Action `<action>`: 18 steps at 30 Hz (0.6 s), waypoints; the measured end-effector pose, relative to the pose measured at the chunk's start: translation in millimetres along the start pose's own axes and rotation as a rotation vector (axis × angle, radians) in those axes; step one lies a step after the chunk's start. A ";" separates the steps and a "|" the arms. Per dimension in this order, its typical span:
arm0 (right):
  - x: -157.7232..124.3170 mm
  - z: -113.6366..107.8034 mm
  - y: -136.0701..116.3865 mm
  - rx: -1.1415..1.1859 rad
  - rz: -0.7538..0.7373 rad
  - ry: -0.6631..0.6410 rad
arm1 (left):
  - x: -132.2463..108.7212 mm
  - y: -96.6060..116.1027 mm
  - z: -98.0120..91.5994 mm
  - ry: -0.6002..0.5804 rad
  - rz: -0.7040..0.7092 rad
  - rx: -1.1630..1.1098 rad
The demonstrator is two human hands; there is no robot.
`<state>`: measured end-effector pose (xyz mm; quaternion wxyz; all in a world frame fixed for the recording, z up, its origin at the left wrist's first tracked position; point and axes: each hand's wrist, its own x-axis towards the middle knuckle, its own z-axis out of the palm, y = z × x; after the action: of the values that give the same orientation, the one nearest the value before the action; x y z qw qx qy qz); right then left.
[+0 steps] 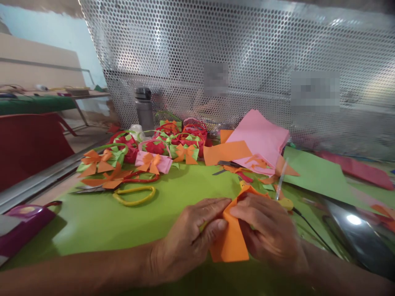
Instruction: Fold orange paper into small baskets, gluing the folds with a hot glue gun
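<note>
Between my two hands is a folded piece of orange paper (231,242), held up over the green tabletop (92,222). My left hand (194,230) grips its left edge, thumb against the near face. From the other side my right hand (265,226) pinches the upper part, where the paper bends over. My right fingers hide some of the fold. Just behind the right hand a yellow glue gun (285,203) lies partly covered, its black cord running to the right.
Small paper bags with orange bows (151,162) cluster at the back left, before a grey bottle (144,109). Yellow-handled scissors (134,195) lie nearer. Pink sheets (257,135), green sheets (314,172) and a dark phone-like device (358,230) are right. A purple object (27,226) sits left.
</note>
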<state>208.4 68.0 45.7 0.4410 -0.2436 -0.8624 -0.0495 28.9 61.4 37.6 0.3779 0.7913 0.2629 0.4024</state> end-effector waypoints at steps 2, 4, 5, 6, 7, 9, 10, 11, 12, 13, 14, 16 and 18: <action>0.3 0.7 0.0 0.033 -0.002 -0.011 | -0.5 -1.9 0.0 0.011 0.002 -0.020; 0.5 1.3 -0.1 0.042 -0.008 -0.025 | -1.2 -3.8 0.0 0.023 0.001 -0.035; 0.4 1.6 0.0 0.044 -0.011 -0.034 | -1.4 -4.7 -0.1 0.028 -0.001 -0.041; 0.2 1.8 0.0 0.045 -0.013 -0.039 | -1.5 -5.4 -0.1 0.033 -0.001 -0.048; -0.2 2.1 0.2 0.046 -0.012 -0.045 | -1.5 -6.0 -0.2 0.038 -0.003 -0.052; -1.7 2.8 0.9 0.055 -0.008 -0.064 | -1.4 -6.9 -0.4 0.046 -0.009 -0.060; -2.6 3.3 1.3 0.063 -0.003 -0.078 | -1.4 -7.2 -0.5 0.049 -0.018 -0.063; -3.6 3.8 1.7 0.070 0.005 -0.092 | -1.4 -7.5 -0.5 0.056 -0.028 -0.065; -4.5 4.4 2.0 0.076 0.014 -0.104 | -1.5 -7.7 -0.6 0.066 -0.036 -0.069; -5.3 4.9 2.2 0.079 0.022 -0.112 | -1.5 -7.9 -0.6 0.073 -0.046 -0.079; -5.9 5.4 2.2 0.078 0.031 -0.115 | -1.5 -8.0 -0.6 0.081 -0.060 -0.095; -6.4 6.2 1.8 0.072 0.044 -0.120 | -1.3 -7.9 -0.5 0.093 -0.102 -0.154; -6.3 6.8 1.3 0.065 0.051 -0.131 | -0.8 -7.6 -0.1 0.102 -0.157 -0.233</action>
<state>207.1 68.8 36.5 0.3923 -0.2539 -0.8841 0.0059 27.5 65.2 31.1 0.4838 0.6977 0.2940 0.4390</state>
